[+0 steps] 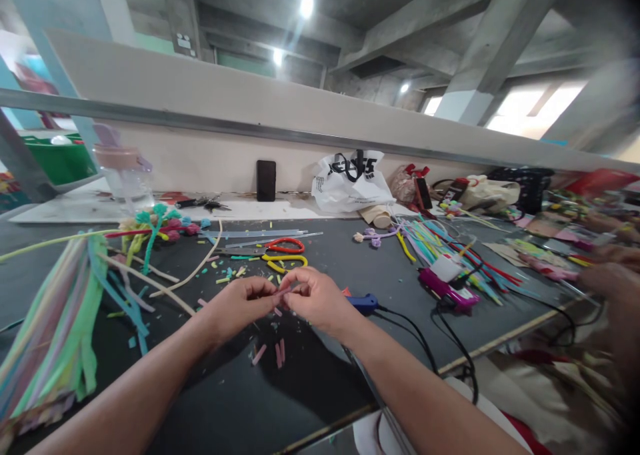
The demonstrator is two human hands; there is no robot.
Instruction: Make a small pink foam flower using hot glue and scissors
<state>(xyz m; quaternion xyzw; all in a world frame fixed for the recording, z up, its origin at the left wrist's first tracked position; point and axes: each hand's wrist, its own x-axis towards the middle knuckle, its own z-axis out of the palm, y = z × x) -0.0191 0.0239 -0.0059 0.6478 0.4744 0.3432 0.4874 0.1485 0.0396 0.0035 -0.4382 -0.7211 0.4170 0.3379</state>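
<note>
My left hand [243, 306] and my right hand [311, 296] meet above the dark table, fingertips pinched together on a small pink piece [281, 293] mostly hidden by the fingers. It resembles the short pink pipe cleaner pieces [279, 353] lying just below my hands. Behind the hands rest scissors [283, 255] with one red and one yellow handle, among many small cut bits in yellow, green and blue. A blue-handled tool [364, 303] with a black cord lies right of my right hand, its front end partly hidden.
Bundles of pipe cleaners lie at the left [55, 328] and right [440, 235]. A purple device [449, 290] with cords sits on the right. Along the back stand a bottle [123, 175], a phone [266, 181] and a white bag [350, 181]. Another person's blurred hand [607, 275] is at far right.
</note>
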